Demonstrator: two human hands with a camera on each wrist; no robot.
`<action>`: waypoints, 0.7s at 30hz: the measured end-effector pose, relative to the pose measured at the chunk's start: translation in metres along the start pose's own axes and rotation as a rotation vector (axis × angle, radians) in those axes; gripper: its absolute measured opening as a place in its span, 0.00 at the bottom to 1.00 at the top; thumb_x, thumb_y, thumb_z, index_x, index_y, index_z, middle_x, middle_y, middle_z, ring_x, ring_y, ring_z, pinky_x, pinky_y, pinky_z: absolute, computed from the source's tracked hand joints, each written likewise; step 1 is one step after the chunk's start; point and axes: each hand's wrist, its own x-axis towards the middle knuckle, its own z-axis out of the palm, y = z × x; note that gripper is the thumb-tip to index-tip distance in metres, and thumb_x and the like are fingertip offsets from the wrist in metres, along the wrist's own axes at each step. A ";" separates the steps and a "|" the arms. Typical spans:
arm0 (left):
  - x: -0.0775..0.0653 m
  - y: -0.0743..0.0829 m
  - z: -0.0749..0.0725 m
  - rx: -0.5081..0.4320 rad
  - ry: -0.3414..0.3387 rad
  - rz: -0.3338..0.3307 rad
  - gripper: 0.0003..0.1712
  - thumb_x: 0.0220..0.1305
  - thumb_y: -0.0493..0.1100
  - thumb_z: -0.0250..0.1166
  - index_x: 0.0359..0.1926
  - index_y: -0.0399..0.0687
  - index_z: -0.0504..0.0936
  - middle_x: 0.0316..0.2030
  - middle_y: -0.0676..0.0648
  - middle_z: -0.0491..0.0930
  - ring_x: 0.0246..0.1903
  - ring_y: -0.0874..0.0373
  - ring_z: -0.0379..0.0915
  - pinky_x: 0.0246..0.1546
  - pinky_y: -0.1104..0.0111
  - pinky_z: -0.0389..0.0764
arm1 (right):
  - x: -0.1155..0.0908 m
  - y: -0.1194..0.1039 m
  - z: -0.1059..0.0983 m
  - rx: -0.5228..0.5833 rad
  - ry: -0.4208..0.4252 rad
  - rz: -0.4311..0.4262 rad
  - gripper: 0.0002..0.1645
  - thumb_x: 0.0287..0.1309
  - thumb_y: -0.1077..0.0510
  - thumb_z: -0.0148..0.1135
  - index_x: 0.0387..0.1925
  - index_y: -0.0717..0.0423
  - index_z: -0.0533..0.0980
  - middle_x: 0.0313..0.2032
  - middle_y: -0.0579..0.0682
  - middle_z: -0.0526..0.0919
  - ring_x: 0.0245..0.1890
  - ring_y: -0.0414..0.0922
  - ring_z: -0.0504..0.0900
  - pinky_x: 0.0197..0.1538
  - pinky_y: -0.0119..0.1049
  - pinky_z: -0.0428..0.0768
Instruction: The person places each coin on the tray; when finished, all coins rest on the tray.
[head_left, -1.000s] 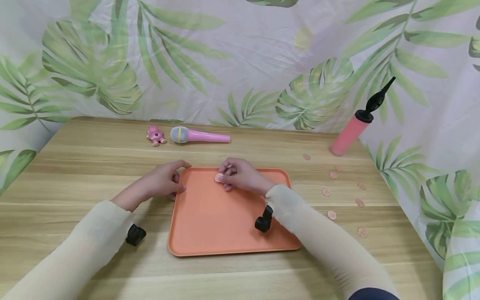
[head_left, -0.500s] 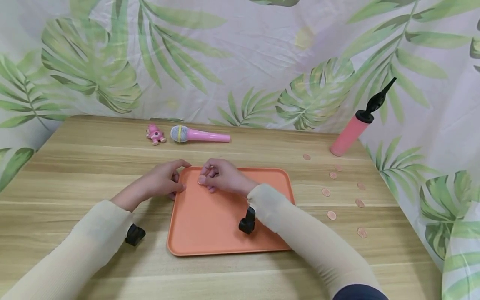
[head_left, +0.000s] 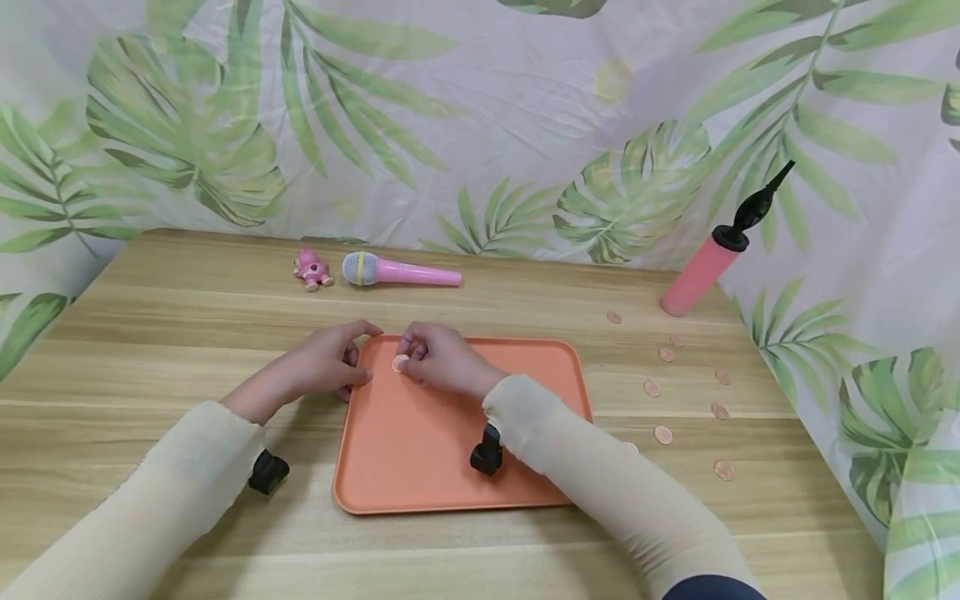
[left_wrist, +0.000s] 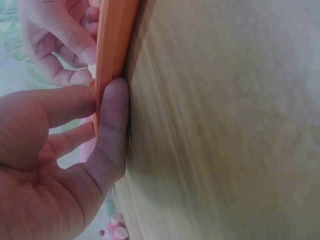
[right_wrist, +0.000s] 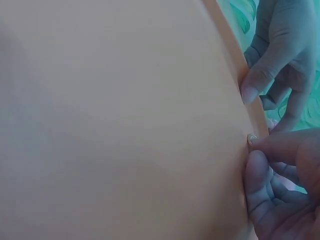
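Observation:
My left hand (head_left: 330,360) holds the left rim of an orange tray (head_left: 420,450), the thumb over the edge. In the left wrist view one finger (left_wrist: 116,107) lies along the outside of that rim. Close by, over the tray's far left corner, my right hand (head_left: 446,358) pinches a small copper-coloured coin (head_left: 401,363) between thumb and finger. From the right wrist the coin (right_wrist: 252,139) shows its edge at the fingertips, low by the tray's surface. Several similar coins (head_left: 663,435) lie flat on the wooden table right of the tray.
Behind the tray lie a pink toy figure (head_left: 312,269) and a pink toy microphone (head_left: 405,272). A pink hand pump (head_left: 701,275) with a black top stands upright at the back right. Leaf-print cloth (head_left: 480,125) hangs along the back. One coin (head_left: 630,447) is partly hidden by my right sleeve.
My right hand has moved left across the tray with the coin, coming near my left hand, and has slowed there. My left hand has stayed on the rim.

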 end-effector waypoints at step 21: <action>0.001 0.001 -0.001 0.024 -0.014 -0.003 0.37 0.67 0.32 0.66 0.74 0.31 0.62 0.27 0.45 0.74 0.23 0.59 0.77 0.28 0.63 0.88 | 0.001 -0.003 0.001 -0.083 -0.003 0.046 0.06 0.70 0.60 0.66 0.42 0.60 0.79 0.29 0.47 0.80 0.21 0.37 0.76 0.28 0.26 0.77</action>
